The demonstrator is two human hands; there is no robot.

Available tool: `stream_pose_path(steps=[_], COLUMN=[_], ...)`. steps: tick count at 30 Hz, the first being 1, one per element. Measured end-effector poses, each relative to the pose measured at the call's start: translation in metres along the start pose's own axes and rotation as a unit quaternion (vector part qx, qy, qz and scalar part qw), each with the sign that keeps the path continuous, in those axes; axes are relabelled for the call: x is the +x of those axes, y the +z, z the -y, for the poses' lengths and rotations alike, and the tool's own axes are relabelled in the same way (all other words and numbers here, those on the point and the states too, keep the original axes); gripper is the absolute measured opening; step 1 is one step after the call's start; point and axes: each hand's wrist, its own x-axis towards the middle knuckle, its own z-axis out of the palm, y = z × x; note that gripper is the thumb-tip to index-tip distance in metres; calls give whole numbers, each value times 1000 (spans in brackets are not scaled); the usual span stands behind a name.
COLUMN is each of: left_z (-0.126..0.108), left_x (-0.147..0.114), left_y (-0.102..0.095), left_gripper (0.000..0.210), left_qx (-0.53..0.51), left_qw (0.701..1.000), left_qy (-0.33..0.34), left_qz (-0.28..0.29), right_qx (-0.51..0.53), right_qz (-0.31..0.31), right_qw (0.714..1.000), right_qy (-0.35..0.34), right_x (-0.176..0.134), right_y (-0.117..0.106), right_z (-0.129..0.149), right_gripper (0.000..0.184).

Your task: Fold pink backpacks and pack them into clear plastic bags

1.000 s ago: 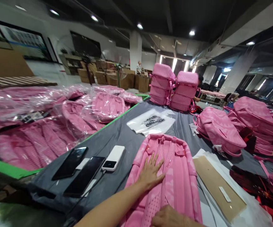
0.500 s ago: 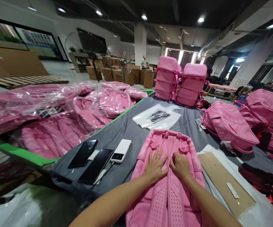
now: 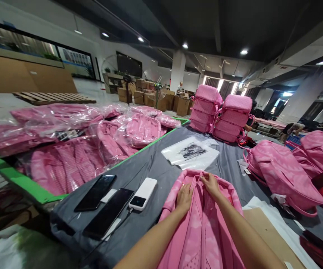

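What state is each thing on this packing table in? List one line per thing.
Left hand: pressing flat on the backpack.
Right hand: pinching the backpack's top edge.
Backpack: lying flat, unbagged.
Two phones: screens dark.
Power bank: cable plugged in.
Side backpacks: bagged in plastic.

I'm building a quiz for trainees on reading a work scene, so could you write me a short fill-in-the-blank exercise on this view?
1. Both hands, left hand and right hand, rest on a backpack whose colour is ____.
2. The white power bank lies to the ____ of that backpack.
3. Beside the power bank lie ____ dark phones.
4. The bagged backpacks at the left are wrapped in clear ____.

Missing words: pink; left; two; plastic
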Motion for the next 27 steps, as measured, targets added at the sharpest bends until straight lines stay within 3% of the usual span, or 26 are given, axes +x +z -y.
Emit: stream_pose_path(steps=[4,10,16,20,23,27], left_z=[5,6,7,4,-7,-24], left_x=[-12,-16,-18,-21,-13,19], left_y=[4,7,10,7,5,7], left_gripper=[36,36,22,30,43,36], left_qx=[-24,-72,-123,-143,-138,-133], left_qw=[999,997,989,983,978,977], left_qy=[-14,-4,28,40,63,85], left_qz=[-23,-37,-73,-111,-142,-141], right_qx=[62,122,227,289,318,342], right_qz=[-8,-15,-2,-14,-34,-58], right_qw=[997,990,973,957,947,938], right_qy=[51,66,38,28,24,12], right_x=[16,28,11,-3,-5,-5], right_y=[17,16,17,21,25,28], right_z=[-1,-9,-12,-15,-16,-16], right_gripper=[30,36,52,53,48,43])
